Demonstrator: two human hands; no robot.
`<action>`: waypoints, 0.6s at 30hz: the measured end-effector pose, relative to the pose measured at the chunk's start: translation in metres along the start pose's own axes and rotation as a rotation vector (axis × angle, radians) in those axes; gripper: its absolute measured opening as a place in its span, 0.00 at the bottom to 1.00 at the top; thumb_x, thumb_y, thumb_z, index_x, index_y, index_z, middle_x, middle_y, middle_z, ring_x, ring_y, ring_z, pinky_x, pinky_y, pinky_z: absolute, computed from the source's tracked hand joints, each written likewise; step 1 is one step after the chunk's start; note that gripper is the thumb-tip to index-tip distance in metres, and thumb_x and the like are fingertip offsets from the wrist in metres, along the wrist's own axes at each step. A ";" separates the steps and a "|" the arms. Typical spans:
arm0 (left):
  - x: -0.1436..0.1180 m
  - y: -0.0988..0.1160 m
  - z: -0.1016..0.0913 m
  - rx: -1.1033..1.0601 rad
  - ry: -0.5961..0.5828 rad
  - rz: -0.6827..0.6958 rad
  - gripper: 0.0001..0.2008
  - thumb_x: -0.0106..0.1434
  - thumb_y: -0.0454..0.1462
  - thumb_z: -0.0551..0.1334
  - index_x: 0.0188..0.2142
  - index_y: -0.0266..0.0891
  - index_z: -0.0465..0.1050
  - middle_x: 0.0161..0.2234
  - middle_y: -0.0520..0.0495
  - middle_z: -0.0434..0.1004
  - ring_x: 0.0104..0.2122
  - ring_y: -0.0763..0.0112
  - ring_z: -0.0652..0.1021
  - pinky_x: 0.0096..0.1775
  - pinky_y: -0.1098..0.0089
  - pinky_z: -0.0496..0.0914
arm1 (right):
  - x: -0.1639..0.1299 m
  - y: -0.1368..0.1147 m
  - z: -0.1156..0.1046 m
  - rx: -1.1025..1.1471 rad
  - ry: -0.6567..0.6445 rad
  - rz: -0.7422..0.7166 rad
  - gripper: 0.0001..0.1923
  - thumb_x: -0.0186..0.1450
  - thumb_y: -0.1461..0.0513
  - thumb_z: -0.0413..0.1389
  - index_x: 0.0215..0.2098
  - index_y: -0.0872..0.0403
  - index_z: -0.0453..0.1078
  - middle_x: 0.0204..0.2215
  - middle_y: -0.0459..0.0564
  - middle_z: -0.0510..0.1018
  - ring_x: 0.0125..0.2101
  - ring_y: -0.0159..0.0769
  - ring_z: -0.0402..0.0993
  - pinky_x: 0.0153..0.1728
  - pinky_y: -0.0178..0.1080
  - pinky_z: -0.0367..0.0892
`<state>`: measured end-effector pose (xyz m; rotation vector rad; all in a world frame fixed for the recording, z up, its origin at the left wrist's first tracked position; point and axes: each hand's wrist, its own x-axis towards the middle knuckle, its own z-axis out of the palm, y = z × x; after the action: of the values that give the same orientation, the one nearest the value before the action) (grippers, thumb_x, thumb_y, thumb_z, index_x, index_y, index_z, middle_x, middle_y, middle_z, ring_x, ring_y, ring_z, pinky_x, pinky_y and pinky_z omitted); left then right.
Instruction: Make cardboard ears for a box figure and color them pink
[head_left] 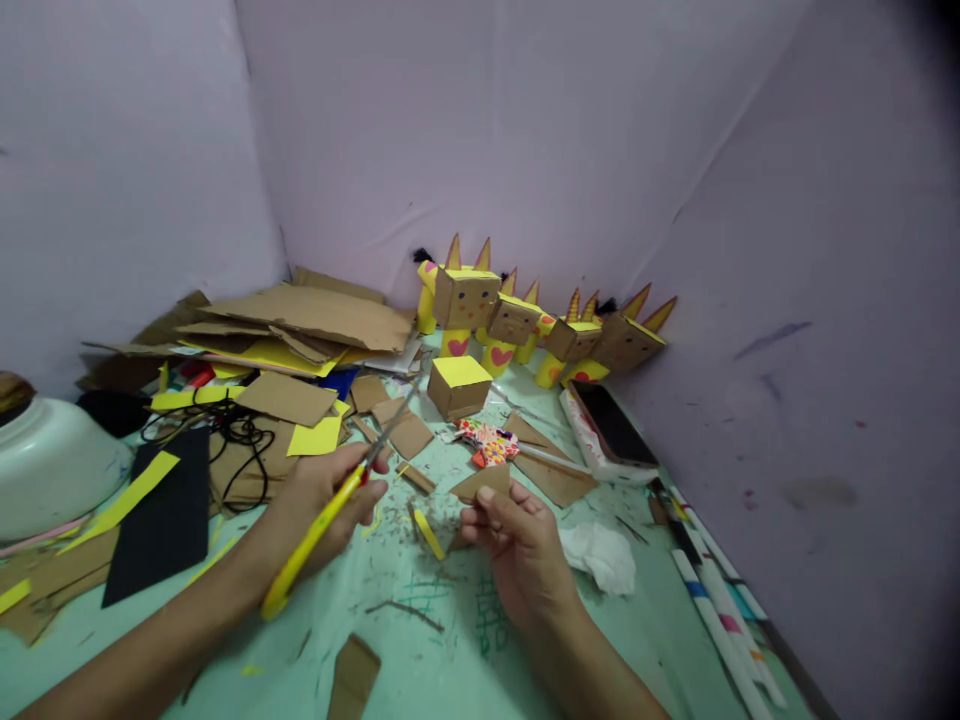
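Observation:
My left hand is closed on a pair of scissors with yellow handles; the metal blades point up and away to the right. Between thumb and fingers, my right hand pinches a small triangular piece of cardboard. The scissor blades are apart from that piece. Beyond the hands sits a cardboard box with a yellow top. Cardboard scraps and a thin yellow strip lie on the green table between and past my hands.
Several cardboard animal figures with pointed horns stand along the back wall. Stacked cardboard sheets, black cord and black paper occupy the left. To the right are a phone, crumpled tissue and markers.

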<state>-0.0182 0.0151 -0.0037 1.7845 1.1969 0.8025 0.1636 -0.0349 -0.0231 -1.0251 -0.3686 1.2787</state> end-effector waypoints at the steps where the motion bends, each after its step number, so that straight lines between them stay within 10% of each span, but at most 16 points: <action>1: 0.001 0.001 0.000 -0.058 0.001 -0.034 0.10 0.56 0.44 0.58 0.33 0.41 0.65 0.15 0.58 0.65 0.12 0.77 0.62 0.17 0.77 0.58 | -0.001 0.000 0.001 0.001 -0.005 0.025 0.14 0.39 0.62 0.68 0.21 0.59 0.71 0.14 0.44 0.75 0.16 0.29 0.71 0.16 0.28 0.67; 18: -0.011 0.018 0.029 -0.238 -0.039 -0.020 0.11 0.53 0.39 0.61 0.34 0.37 0.63 0.21 0.57 0.66 0.19 0.77 0.66 0.21 0.77 0.62 | -0.013 0.015 0.005 -0.084 -0.177 0.165 0.14 0.41 0.61 0.69 0.22 0.61 0.73 0.17 0.45 0.74 0.17 0.27 0.69 0.15 0.28 0.68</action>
<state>0.0094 -0.0071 -0.0015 1.5845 1.0457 0.8564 0.1470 -0.0454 -0.0291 -1.0320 -0.4838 1.5191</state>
